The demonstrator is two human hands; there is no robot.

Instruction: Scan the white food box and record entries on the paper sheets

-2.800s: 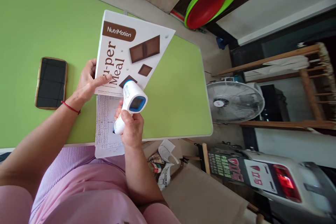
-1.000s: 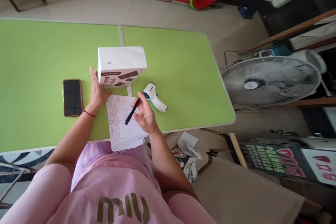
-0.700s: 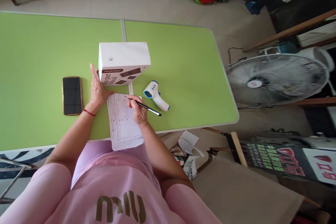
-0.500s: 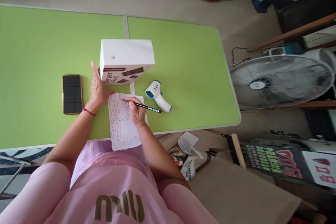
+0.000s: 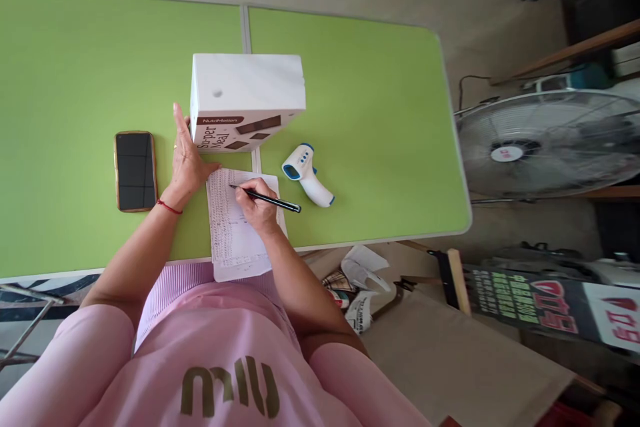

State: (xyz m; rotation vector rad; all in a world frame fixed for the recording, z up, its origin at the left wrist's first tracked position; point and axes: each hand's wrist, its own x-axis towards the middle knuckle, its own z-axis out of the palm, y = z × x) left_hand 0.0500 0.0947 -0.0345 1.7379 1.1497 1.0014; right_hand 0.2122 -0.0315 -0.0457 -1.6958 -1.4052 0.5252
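My right hand [image 5: 259, 205] pinches a black pen [image 5: 275, 200], its tip on or just above a handwritten paper sheet [image 5: 233, 230]. The sheet lies at the table's near edge and partly overhangs it. My left hand [image 5: 187, 159] has its fingers stretched out beside the left face of a white NutriMotion box [image 5: 247, 87], with its thumb at the paper's top left corner. Whether those fingers touch the box is hard to see. The box stands upright beyond the paper. A white and blue infrared thermometer [image 5: 307, 175] lies to the right of the pen.
A phone in a brown case [image 5: 135, 171] lies left of my left hand on the green table [image 5: 360, 120]. A large fan [image 5: 530, 147] stands past the right edge. A beige chair or cover [image 5: 450, 360] and loose papers [image 5: 365, 270] are below right.
The whole view has shifted slightly, so the table sits a little higher in the picture. The pen tip has moved slightly left on the sheet. My left hand stays beside the box.
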